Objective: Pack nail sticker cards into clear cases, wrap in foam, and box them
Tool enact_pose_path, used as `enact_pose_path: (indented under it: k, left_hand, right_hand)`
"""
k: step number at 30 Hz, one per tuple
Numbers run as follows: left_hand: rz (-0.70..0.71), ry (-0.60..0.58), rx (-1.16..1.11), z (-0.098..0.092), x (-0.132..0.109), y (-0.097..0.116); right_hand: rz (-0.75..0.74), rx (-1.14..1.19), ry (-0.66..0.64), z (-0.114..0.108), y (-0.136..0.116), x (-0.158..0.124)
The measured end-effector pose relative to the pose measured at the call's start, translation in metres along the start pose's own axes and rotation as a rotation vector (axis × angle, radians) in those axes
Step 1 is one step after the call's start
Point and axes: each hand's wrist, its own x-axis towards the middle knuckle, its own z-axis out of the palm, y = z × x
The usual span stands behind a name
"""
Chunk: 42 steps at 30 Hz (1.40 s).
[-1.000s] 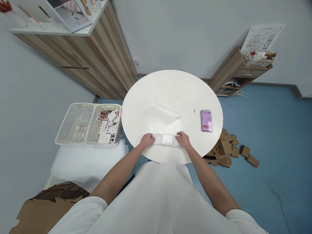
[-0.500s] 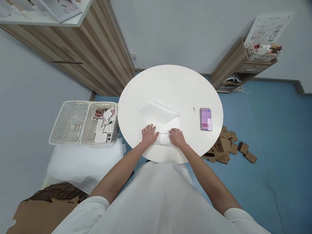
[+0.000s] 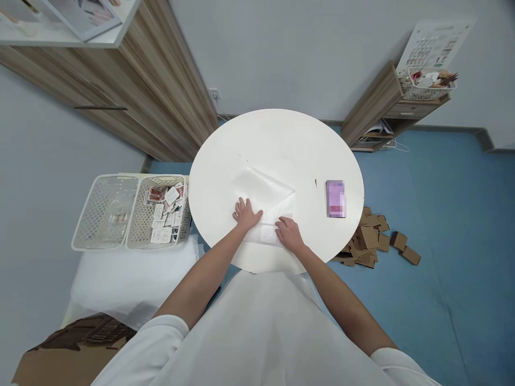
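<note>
A thin, translucent white sheet (image 3: 263,185) lies on the round white table, with a diagonal fold across it. Along its near edge is a small white rectangular packet (image 3: 268,232), partly covered by the sheet. My left hand (image 3: 247,214) rests flat on the sheet, fingers spread, the thumb pointing toward the packet. At the packet's right end, my right hand (image 3: 288,233) touches the sheet with its fingers slightly bent and apart. To the right on the table is a purple rectangular item (image 3: 336,199), its face blurred.
Left of the table (image 3: 273,128) stand two white baskets, one holding labelled packets (image 3: 166,212), the other clear packaging (image 3: 116,217). Stacked white sheets (image 3: 132,279) lie below them. Brown cardboard boxes (image 3: 368,238) are on the floor to the right. A wooden cabinet (image 3: 161,80) stands back left.
My left hand has shifted slightly up, away from the packet, and its fingers have spread wider. The right hand has stayed by the packet's right end. The whole view has shifted slightly.
</note>
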Motion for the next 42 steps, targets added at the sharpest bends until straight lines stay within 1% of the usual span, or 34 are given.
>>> enact_pose_path:
  k: [2,3,4,5,7,8,9,10,11,12,14,15,16,17,19,20,22,24,25,27,29,30,32,33,34,35,37,38,39,41,42]
  left_hand:
    - [-0.068,-0.061,-0.12,-0.003,0.007,0.016]
    - [-0.065,-0.089,-0.214,-0.006,0.012,0.027]
    - [-0.026,-0.133,-0.325,-0.01,0.016,0.039]
    - [0.049,-0.205,-0.447,-0.015,0.021,0.051]
    - [0.247,-0.356,-0.693,-0.025,0.027,0.07]
    - [0.319,-0.354,-0.793,-0.03,0.028,0.074]
    - [0.366,-0.326,-0.852,-0.033,0.028,0.075]
    - [0.385,-0.276,-0.862,-0.036,0.026,0.071]
    - [0.375,-0.211,-0.822,-0.037,0.023,0.063]
    - [0.33,-0.146,-0.72,-0.036,0.019,0.053]
    - [0.249,-0.087,-0.414,-0.032,0.011,0.029]
    - [0.202,-0.063,-0.297,-0.029,0.008,0.018]
    - [0.187,-0.049,-0.218,-0.025,0.005,0.01]
    - [0.207,-0.036,-0.148,-0.022,0.004,0.005]
    - [0.246,-0.035,-0.03,-0.015,0.006,0.008]
    - [0.263,-0.048,0.016,-0.013,0.009,0.015]
    - [0.271,-0.098,0.065,-0.008,0.018,0.035]
    - [0.261,-0.168,0.04,-0.005,0.031,0.059]
    - [0.257,-0.198,-0.008,-0.005,0.039,0.071]
    - [0.268,-0.246,-0.165,-0.006,0.056,0.095]
    - [0.363,-0.26,-0.428,-0.013,0.073,0.116]
    - [0.401,-0.237,-0.58,-0.018,0.081,0.125]
    - [0.479,-0.098,-0.823,-0.032,0.089,0.134]
    - [0.52,-0.005,-0.881,-0.039,0.089,0.132]
    - [0.568,0.089,-0.89,-0.045,0.084,0.126]
    - [0.631,0.162,-0.844,-0.049,0.075,0.114]
    - [0.755,0.236,-0.627,-0.052,0.046,0.08]
    - [0.824,0.233,-0.495,-0.049,0.028,0.058]
    - [0.894,0.194,-0.36,-0.045,0.009,0.036]
    - [1.011,0.038,-0.097,-0.032,-0.026,-0.007]
    - [1.042,-0.017,0.006,-0.024,-0.039,-0.024]
  right_hand:
    - [0.008,0.004,0.011,0.002,0.0,-0.001]
    - [0.011,0.004,0.013,0.003,0.0,-0.002]
    - [0.014,0.002,0.014,0.004,-0.001,-0.002]
    - [0.016,-0.002,0.011,0.005,-0.001,-0.003]
    - [0.017,-0.01,0.003,0.005,-0.001,-0.003]
    - [0.017,-0.013,-0.001,0.005,0.0,-0.003]
    - [0.016,-0.014,-0.003,0.005,0.0,-0.002]
    - [0.016,-0.013,-0.002,0.004,0.0,-0.002]
    - [0.014,-0.009,0.001,0.004,0.0,-0.002]
    - [0.013,-0.002,0.006,0.003,0.0,-0.001]
    - [0.01,0.014,0.016,0.002,0.0,-0.001]
    - [0.009,0.02,0.022,0.002,0.0,-0.001]
    - [0.011,0.024,0.028,0.002,-0.001,-0.001]
    - [0.015,0.026,0.035,0.003,-0.001,-0.001]
    - [0.023,0.024,0.049,0.004,-0.002,-0.002]
    - [0.027,0.021,0.054,0.006,-0.003,-0.003]
    - [0.032,0.014,0.06,0.008,-0.003,-0.004]
    - [0.036,0.008,0.058,0.01,-0.004,-0.005]
    - [0.036,0.007,0.056,0.011,-0.004,-0.005]
    - [0.035,0.012,0.05,0.012,-0.004,-0.006]
    - [0.035,0.025,0.044,0.012,-0.004,-0.007]
    - [0.036,0.033,0.042,0.012,-0.004,-0.007]
    - [0.038,0.05,0.043,0.012,-0.003,-0.008]
    - [0.037,0.058,0.048,0.012,-0.003,-0.008]
    - [0.036,0.065,0.057,0.011,-0.003,-0.008]
    - [0.035,0.071,0.069,0.011,-0.002,-0.008]
    - [0.028,0.079,0.097,0.012,-0.002,-0.008]
    - [0.023,0.081,0.112,0.013,-0.001,-0.008]
    - [0.019,0.081,0.127,0.014,-0.002,-0.009]
    - [0.007,0.063,0.159,0.016,-0.003,-0.009]
    - [0.001,0.042,0.174,0.017,-0.004,-0.01]
